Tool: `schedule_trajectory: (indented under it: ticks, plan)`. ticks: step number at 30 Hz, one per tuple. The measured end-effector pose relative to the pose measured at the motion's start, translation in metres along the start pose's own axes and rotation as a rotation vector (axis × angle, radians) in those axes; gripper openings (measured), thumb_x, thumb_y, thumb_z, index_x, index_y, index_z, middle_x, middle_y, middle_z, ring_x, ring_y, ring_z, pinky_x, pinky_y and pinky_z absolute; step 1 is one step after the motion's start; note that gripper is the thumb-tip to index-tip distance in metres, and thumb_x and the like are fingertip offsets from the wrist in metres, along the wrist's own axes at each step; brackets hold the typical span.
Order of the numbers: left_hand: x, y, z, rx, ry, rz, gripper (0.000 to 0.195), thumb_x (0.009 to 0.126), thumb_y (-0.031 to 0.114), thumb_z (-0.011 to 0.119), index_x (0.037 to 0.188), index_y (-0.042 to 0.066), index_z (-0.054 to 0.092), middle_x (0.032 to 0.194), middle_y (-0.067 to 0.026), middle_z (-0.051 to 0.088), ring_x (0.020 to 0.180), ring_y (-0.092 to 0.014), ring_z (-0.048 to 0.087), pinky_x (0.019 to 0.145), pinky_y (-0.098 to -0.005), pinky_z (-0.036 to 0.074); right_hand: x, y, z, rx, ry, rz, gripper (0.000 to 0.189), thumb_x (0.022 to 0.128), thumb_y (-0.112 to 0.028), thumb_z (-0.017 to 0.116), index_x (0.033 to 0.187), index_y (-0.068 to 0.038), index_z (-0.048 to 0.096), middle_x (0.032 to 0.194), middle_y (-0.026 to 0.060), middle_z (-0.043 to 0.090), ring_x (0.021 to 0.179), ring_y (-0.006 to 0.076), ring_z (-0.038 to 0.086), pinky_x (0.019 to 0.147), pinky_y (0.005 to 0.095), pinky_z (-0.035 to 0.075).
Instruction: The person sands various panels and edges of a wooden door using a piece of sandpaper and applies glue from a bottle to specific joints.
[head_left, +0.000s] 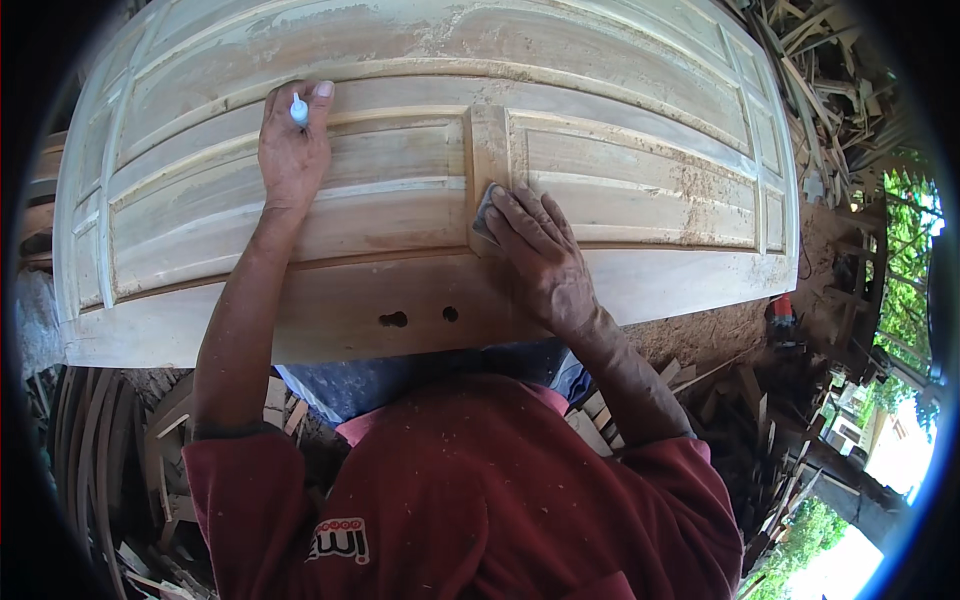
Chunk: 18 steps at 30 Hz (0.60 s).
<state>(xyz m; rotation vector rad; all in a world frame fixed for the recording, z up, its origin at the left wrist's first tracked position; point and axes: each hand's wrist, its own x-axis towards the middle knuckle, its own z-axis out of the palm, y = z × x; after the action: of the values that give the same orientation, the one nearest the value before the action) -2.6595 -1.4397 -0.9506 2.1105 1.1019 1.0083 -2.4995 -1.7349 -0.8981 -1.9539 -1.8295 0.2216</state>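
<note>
A panelled wooden door (390, 274) lies flat before me, with two lock holes cut in its near rail. My left hand (294, 154) rests over the door's left half, its fingers curled around a small bottle (299, 112) with a pale pointed nozzle; most of the bottle is hidden in the palm. At the short upright (489, 146) between two panels, my right hand (544, 251) presses a grey sanding pad (487, 217) or folded abrasive against the wood. Sawdust (694, 195) is scattered over the right panel and along the mouldings.
Offcuts and wood strips (814, 82) are heaped beyond the door's right end. A red and black tool (781, 309) sits below its right corner. Curved wooden pieces (86, 442) stand at the lower left. Clear plastic sheeting (36, 322) touches the left end.
</note>
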Motion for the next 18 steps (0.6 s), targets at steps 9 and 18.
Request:
schedule_trajectory:
  ticks: [9, 18]
  plan:
    - [-0.013, -0.005, -0.005, -0.020, -0.032, -0.013, 0.044, 0.100, 0.046, 0.060, 0.110, 0.004, 0.067, 0.108, -0.0160, 0.065, 0.102, -0.035, 0.064, 0.092, -0.0417, 0.050, -0.028, -0.046, 0.010, -0.137, -0.029, 0.173, 0.048, 0.089, -0.008, 0.055, 0.136, -0.001, 0.060, 0.150, 0.0172, 0.052, 0.145, 0.0391, 0.042, 0.119, 0.0610, 0.025]
    - [-0.004, -0.002, -0.003, -0.005, -0.055, -0.039, 0.049, 0.101, 0.050, 0.058, 0.112, 0.003, 0.067, 0.110, -0.0163, 0.064, 0.105, -0.034, 0.063, 0.094, -0.0416, 0.048, -0.062, -0.054, 0.014, -0.153, -0.087, 0.208, 0.059, 0.085, -0.013, 0.059, 0.142, 0.000, 0.053, 0.152, 0.0184, 0.049, 0.148, 0.0397, 0.037, 0.122, 0.0601, 0.019]
